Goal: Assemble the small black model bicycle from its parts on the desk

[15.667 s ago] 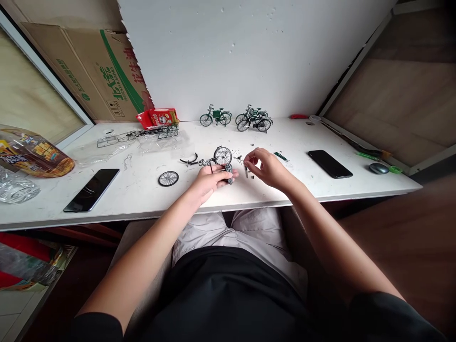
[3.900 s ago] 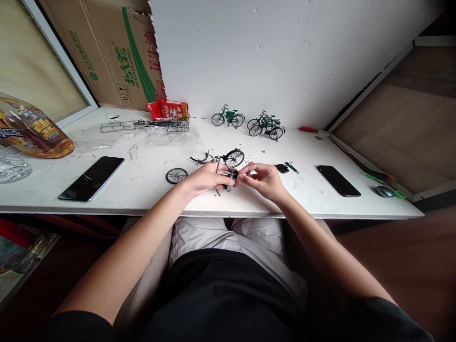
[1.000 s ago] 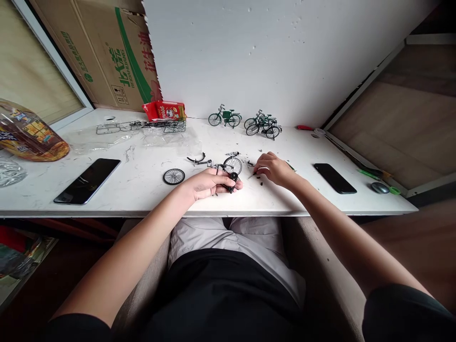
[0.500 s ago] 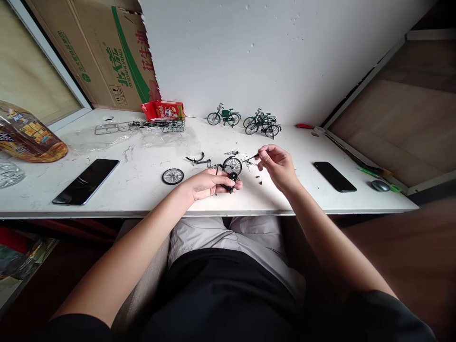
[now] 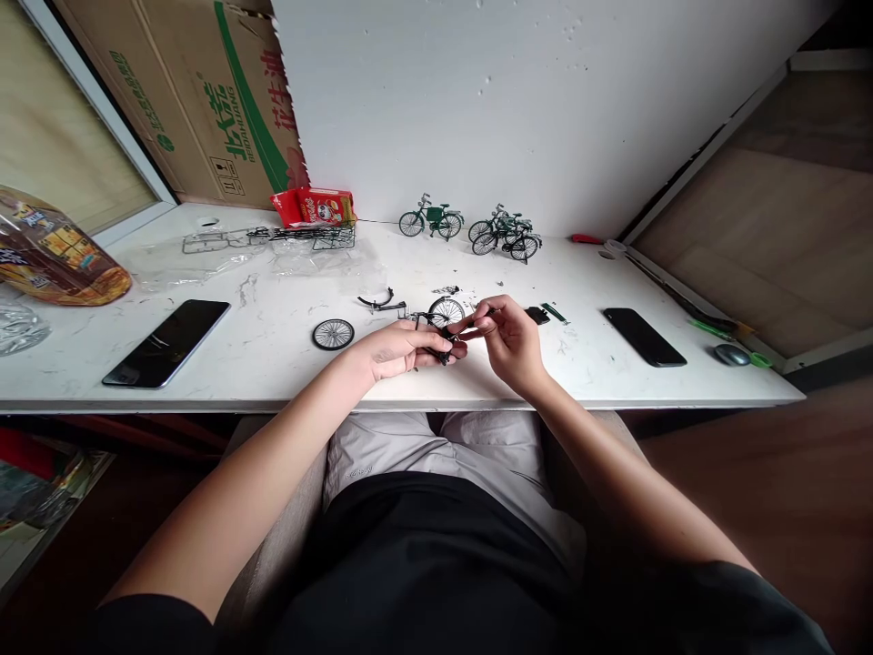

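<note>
My left hand is closed on a black model bicycle frame just above the table, its thumb pressed against the dark parts. One spoked wheel shows at the far side of that frame. My right hand pinches a thin dark rod-like piece, its kind too small to tell, with its end at the frame by my left fingertips. A loose wheel lies left of my left hand. Behind that hand are a curved black mudguard-like part and a thin bar-shaped part.
Assembled model bicycles stand along the wall, with more to their right. Parts sprues lie by a red packet. Phones lie left and right. A bottle is far left; small green parts are right.
My right hand has moved left and slightly down, bringing the thin dark piece to the frame. The left hand keeps its hold in nearly the same place.
</note>
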Demonstrator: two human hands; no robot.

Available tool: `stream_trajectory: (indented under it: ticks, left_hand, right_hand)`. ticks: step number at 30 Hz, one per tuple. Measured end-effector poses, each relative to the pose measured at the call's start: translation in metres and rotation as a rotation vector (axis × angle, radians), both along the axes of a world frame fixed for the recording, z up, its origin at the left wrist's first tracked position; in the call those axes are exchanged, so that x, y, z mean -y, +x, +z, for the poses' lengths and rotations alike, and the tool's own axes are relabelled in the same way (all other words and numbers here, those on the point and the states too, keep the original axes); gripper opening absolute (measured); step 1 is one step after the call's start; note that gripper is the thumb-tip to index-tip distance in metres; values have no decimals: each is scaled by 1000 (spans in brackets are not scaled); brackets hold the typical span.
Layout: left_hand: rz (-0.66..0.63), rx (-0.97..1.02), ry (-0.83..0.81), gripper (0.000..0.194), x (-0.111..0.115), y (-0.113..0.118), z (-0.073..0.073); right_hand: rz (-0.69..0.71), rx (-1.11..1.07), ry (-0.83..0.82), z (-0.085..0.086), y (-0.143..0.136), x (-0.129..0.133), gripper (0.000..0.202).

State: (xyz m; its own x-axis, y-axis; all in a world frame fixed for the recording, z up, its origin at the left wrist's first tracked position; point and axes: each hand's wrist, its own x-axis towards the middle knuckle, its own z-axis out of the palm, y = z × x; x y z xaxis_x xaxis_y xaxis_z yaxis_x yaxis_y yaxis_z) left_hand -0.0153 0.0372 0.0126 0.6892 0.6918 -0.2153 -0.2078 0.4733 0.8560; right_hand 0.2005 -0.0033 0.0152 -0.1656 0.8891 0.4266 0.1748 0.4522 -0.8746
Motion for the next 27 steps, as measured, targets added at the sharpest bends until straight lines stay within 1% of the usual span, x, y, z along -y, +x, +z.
stream_trajectory:
  ticks: [4,8,11,13,18,23,27]
  left_hand:
    - [8,9,-9,13,1,1,-1]
    - [24,18,-28,16,3,3,0]
    - [28,18,-30,19,3,3,-1]
    - [28,12,-27,19,3,3,-3]
    - [36,6,-33,19,1,4,-9]
    - [24,-4,-32,16,0,4,-11]
    - [29,-26,-32,15,1,5,-11]
  right_hand:
    - [-16,7,-10,-1,0,1,45]
    - [6,-17,1,-2,1,1,40]
    - [5,-16,8,-4,2,-1,39]
    - [5,-12,37,-7,3,-3,39]
    - [20,-19,130,-11,3,-5,31]
    - [9,24,137,-8,2,-4,30]
    - [-15,125,195,-2,3,-2,29]
